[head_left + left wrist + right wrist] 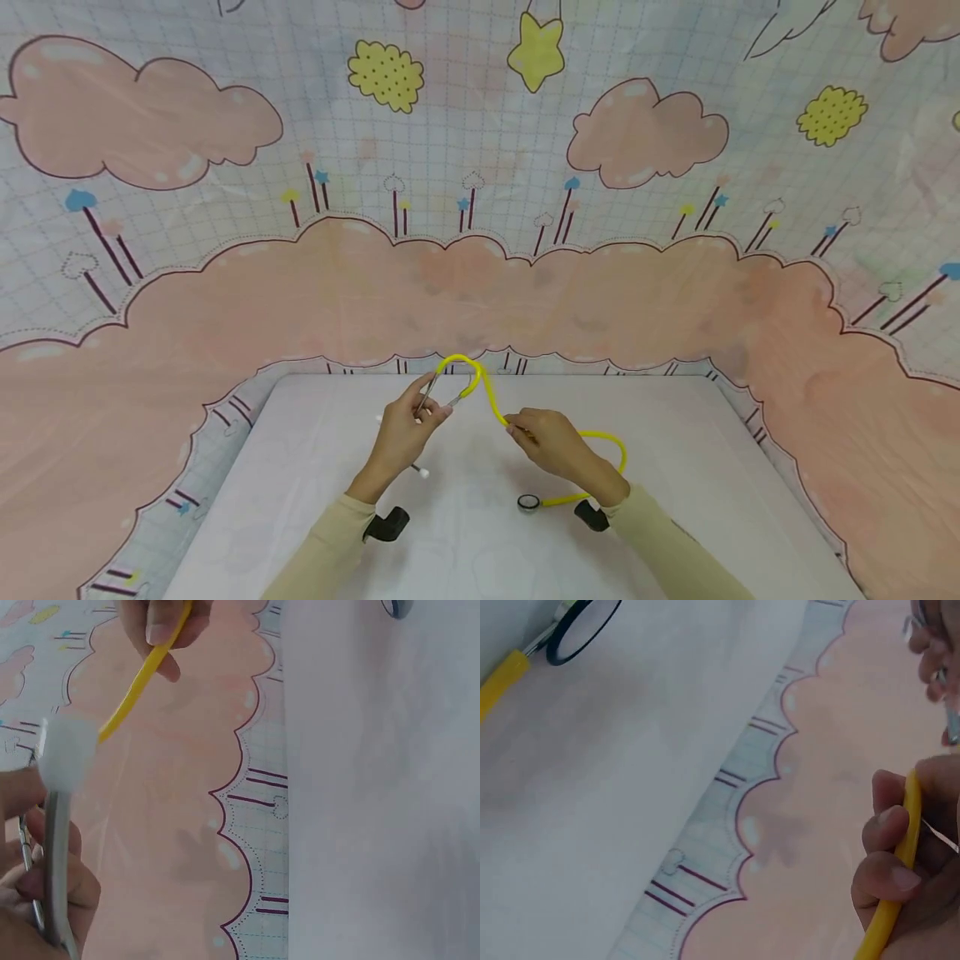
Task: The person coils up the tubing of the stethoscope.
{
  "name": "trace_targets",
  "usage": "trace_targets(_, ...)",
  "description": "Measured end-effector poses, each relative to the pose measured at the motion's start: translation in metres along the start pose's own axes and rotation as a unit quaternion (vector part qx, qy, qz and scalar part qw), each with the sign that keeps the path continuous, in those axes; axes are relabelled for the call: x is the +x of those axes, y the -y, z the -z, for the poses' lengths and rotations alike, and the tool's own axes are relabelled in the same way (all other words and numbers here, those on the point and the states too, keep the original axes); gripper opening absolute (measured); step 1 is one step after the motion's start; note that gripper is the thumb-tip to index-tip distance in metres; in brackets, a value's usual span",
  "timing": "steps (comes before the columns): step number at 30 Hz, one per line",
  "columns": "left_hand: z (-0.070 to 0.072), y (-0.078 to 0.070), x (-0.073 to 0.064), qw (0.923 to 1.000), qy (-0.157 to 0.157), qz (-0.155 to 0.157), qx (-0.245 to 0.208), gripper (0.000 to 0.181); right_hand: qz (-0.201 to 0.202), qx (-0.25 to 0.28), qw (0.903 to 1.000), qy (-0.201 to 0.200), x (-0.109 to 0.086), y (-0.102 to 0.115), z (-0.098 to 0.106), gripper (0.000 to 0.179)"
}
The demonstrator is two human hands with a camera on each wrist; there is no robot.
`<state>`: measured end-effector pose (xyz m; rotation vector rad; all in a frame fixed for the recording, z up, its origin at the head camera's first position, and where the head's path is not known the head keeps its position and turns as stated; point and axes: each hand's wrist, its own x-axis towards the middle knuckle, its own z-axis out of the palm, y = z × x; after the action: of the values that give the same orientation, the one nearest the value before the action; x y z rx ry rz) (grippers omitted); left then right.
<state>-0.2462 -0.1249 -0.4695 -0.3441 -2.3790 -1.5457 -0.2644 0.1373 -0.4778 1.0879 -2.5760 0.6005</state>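
Yellow tubing (492,397) arches smoothly; left hand (402,428), fingers curled, grips slim metal tubes (56,862); right hand (557,446) pinches tubing.

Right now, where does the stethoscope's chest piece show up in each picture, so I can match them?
Head: the chest piece is below centre, slightly to the right, against the white tabletop.
Left wrist: the chest piece is at the top edge, right of centre, partly cut off.
Right wrist: the chest piece is at the upper left, cut off by the top edge.
Shared landmark: the yellow tubing in the right hand.
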Motion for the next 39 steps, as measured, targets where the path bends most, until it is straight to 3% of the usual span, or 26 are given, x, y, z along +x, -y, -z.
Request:
trace_targets(5,-0.004,0.0,0.002,0.9988,-0.019,-0.002,0.045,0.06,0.065,-0.029,0.9968,0.037,-0.002,0.016,0.006,0.025)
trace_targets(10,-0.008,-0.002,-0.001,0.9977,-0.002,0.002,0.067,0.06,0.088,-0.042,0.9927,0.07,-0.004,0.028,0.017,0.022)
trace_targets(14,-0.008,-0.004,-0.003,0.9935,0.031,-0.028,0.106,0.061,0.112,-0.068,0.9886,0.074,-0.004,0.032,0.028,0.014)
trace_targets(19,-0.006,-0.008,-0.005,0.9814,0.086,-0.061,0.16,0.061,0.149,-0.093,0.9807,0.086,0.0,0.035,0.048,0.009)
trace_targets(25,-0.006,-0.018,-0.007,0.97,0.144,-0.082,0.178,0.06,0.159,-0.076,0.9761,0.128,0.005,0.037,0.067,0.016)
trace_targets(39,-0.005,-0.032,-0.009,0.9427,0.251,-0.15,0.16,0.055,0.176,0.004,0.9832,0.049,0.017,0.029,0.081,0.009)
